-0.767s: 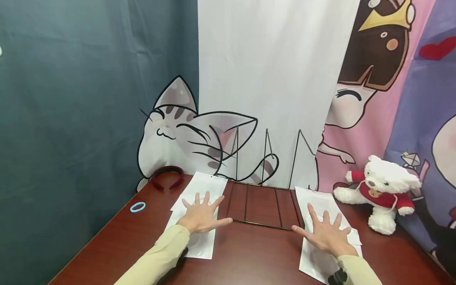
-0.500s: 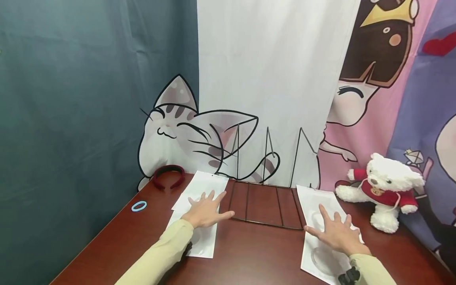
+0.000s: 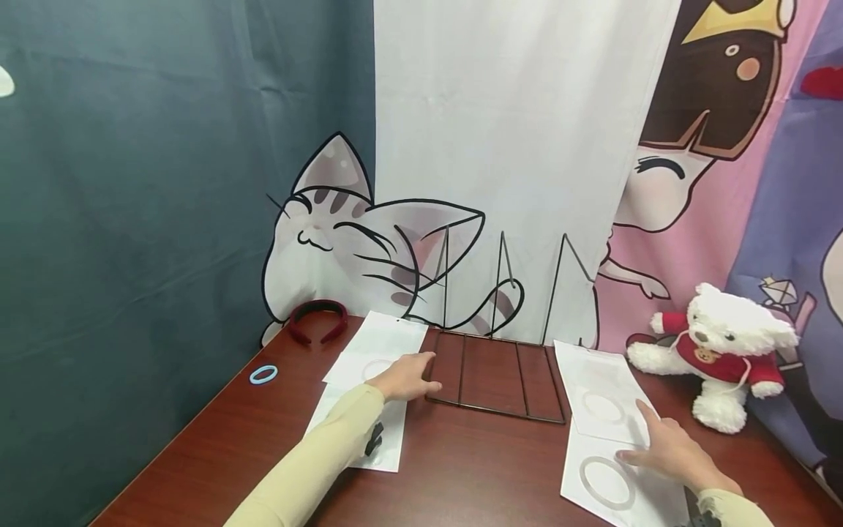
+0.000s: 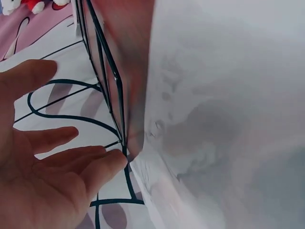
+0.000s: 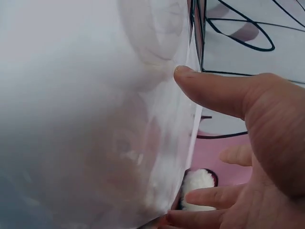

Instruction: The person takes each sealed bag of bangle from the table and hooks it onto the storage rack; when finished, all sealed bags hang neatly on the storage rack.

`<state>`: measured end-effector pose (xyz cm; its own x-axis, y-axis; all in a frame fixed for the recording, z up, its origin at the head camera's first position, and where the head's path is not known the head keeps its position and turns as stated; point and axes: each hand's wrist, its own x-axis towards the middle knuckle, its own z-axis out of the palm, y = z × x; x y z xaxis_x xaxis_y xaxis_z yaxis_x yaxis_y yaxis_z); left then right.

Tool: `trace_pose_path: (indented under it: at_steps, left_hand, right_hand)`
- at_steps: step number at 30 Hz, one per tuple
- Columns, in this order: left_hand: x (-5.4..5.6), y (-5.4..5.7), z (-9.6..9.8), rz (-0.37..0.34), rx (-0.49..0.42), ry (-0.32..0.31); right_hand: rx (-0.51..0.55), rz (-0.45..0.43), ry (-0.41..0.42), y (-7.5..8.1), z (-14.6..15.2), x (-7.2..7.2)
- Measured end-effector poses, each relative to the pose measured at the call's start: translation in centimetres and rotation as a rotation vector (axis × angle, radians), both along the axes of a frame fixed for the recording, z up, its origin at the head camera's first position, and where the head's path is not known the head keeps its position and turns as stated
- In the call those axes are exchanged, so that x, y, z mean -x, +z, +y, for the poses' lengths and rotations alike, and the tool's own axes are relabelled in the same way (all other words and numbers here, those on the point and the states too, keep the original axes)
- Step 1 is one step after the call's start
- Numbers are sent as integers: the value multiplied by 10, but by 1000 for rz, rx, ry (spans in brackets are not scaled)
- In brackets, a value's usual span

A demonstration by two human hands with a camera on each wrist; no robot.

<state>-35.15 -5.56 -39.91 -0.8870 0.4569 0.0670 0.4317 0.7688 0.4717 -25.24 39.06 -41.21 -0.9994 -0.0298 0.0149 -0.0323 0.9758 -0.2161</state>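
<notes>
Two overlapping white packets lie flat at left on the table, an upper one [image 3: 365, 348] and a lower one [image 3: 394, 435]. My left hand [image 3: 406, 377] is over their right edge, fingers spread loosely and empty. In the left wrist view its fingertips come close to the black wire rack [image 4: 116, 78]. Two more white packets, an upper one [image 3: 582, 369] and a lower one [image 3: 571, 476], lie right of the rack, with round ring shapes showing on them. My right hand [image 3: 678, 454] is over their right edge, thumb and fingers apart, holding nothing.
The wire rack's three upright triangles rise at the table's back, before a printed curtain [image 3: 527, 110]. A dark red headband [image 3: 319, 305] and a light blue ring [image 3: 253, 378] are at left. A white teddy bear [image 3: 721, 410] in red sits at right.
My left hand has turned and moved right toward the rack, its fingers less spread. The right hand has shifted right and down, uncovering the rings on the packets. The view has shifted slightly.
</notes>
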Motion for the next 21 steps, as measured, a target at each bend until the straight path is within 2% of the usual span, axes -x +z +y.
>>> trace_pose_path:
  at_steps: [5,11,15,21]
  left_hand:
    - [7,-2,8,-49,57,4]
    - [11,-6,17,-38,162,10]
    - [12,-4,21,-33,198,26]
    - [14,-1,23,-30,236,43]
  right_hand:
    - [9,41,39,-7,7,8]
    - [55,-32,37,-7,17,25]
    - [126,-96,-9,0,23,41]
    - [203,-145,-87,7,31,65]
